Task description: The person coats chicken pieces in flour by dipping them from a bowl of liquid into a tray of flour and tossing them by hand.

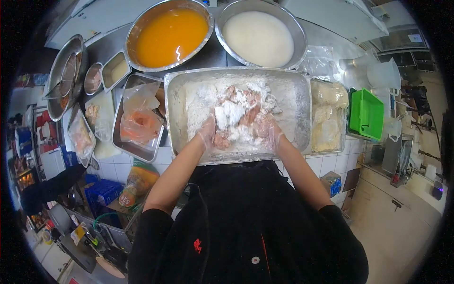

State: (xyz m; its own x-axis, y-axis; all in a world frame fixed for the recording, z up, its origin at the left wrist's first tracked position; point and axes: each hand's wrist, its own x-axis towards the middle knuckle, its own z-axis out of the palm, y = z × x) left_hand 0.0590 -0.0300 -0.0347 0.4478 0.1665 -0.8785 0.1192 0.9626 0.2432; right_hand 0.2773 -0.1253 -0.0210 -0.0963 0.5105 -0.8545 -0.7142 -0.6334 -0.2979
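A rectangular metal tray (pixel 238 71) in front of me holds white flour (pixel 198 96) and raw meat pieces (pixel 251 115) partly coated in it. A loose white heap of flour lies over the meat in the middle. My left hand (pixel 207 133), in a clear plastic glove, is down in the tray at the left side of the heap, beside a floured piece of meat (pixel 222 140). At the heap's right side, my right hand (pixel 269 129) touches floured meat, also gloved. Flour, meat and blur hide the fingers of both hands.
Beyond the tray stand a bowl of orange liquid (pixel 172 37) and a bowl of whitish liquid (pixel 258 39). At left, a metal pan (pixel 155 151) holds bagged orange-red food (pixel 140 122). To the right are a tray of pale breading (pixel 328 126), a green bin (pixel 367 113) and plastic jugs (pixel 385 74).
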